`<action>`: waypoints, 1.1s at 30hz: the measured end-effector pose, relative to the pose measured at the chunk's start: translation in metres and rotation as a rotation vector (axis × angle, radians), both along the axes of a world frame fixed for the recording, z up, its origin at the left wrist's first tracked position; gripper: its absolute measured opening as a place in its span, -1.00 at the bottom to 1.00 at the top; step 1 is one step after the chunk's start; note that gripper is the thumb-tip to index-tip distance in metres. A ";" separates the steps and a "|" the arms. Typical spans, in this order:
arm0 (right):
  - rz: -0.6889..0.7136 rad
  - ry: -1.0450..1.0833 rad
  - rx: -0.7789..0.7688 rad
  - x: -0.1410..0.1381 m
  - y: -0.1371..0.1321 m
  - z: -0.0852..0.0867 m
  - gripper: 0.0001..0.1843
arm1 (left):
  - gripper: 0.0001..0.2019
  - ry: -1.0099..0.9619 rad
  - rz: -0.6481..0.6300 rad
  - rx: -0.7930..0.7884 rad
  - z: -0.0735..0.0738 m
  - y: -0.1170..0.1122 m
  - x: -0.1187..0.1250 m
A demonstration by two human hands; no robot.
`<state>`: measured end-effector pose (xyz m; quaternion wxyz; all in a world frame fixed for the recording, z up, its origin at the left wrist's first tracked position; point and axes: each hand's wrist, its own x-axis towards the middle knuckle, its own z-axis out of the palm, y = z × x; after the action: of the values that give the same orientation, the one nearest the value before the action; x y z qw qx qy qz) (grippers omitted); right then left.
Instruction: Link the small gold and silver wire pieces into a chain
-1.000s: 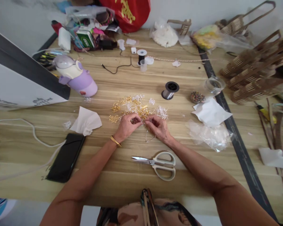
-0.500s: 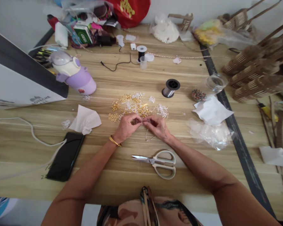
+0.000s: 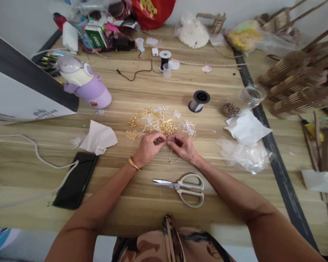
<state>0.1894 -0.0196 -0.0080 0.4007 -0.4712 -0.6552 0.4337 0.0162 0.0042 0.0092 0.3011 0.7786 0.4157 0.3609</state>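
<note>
My left hand (image 3: pixel 150 147) and my right hand (image 3: pixel 182 146) meet at the fingertips over the table, both pinched closed. From the right fingers a thin beaded chain (image 3: pixel 171 157) hangs down onto the wood; its upper end goes into the pinch. What the left fingertips grip is too small to make out. Just beyond the hands lies a pile of gold and silver jewellery findings (image 3: pixel 158 122), with silver pins (image 3: pixel 189 128) to its right and small gold rings (image 3: pixel 131 135) to its left. Scissors (image 3: pixel 177 186) with pale handles lie nearer to me.
A wire spool (image 3: pixel 199 101) stands beyond the pile. To the right are a jar (image 3: pixel 244 100) of beads and clear plastic bags (image 3: pixel 243 154). A black phone (image 3: pixel 75 180), a crumpled tissue (image 3: pixel 98 138) and a purple bottle (image 3: pixel 91 89) are at the left.
Both hands stay in nearly the same place, fingertips together, and the chain still hangs from the right one. The whole view has shifted very slightly.
</note>
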 end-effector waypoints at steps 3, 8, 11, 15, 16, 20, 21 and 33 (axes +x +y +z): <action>-0.001 0.001 -0.012 0.001 0.000 0.000 -0.81 | -0.94 -0.028 -0.005 -0.048 0.001 0.000 -0.001; -0.007 0.014 -0.042 0.001 0.000 0.001 -0.81 | -0.96 -0.105 -0.009 -0.219 -0.001 0.001 -0.003; -0.010 0.027 -0.050 0.001 0.000 0.000 -0.80 | -0.92 -0.180 -0.021 -0.316 -0.004 0.002 -0.004; -0.014 0.032 -0.036 0.001 0.000 -0.003 -0.77 | -0.89 -0.253 -0.026 -0.382 -0.007 0.004 -0.006; -0.014 0.033 -0.033 0.001 0.000 -0.004 -0.77 | -0.88 -0.262 -0.024 -0.389 -0.007 0.004 -0.006; -0.014 0.044 -0.033 0.001 0.000 -0.005 -0.78 | -0.87 -0.277 -0.025 -0.398 -0.006 0.005 -0.006; -0.014 0.046 -0.037 0.001 0.000 -0.005 -0.78 | -0.88 -0.279 -0.024 -0.398 -0.005 0.005 -0.006; -0.012 0.048 -0.049 0.001 0.000 -0.002 -0.81 | -0.89 -0.286 -0.006 -0.403 -0.005 0.006 -0.006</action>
<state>0.1902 -0.0196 -0.0097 0.4072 -0.4743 -0.6317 0.4586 0.0099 0.0103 0.0040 0.5074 0.6450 0.4300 0.3764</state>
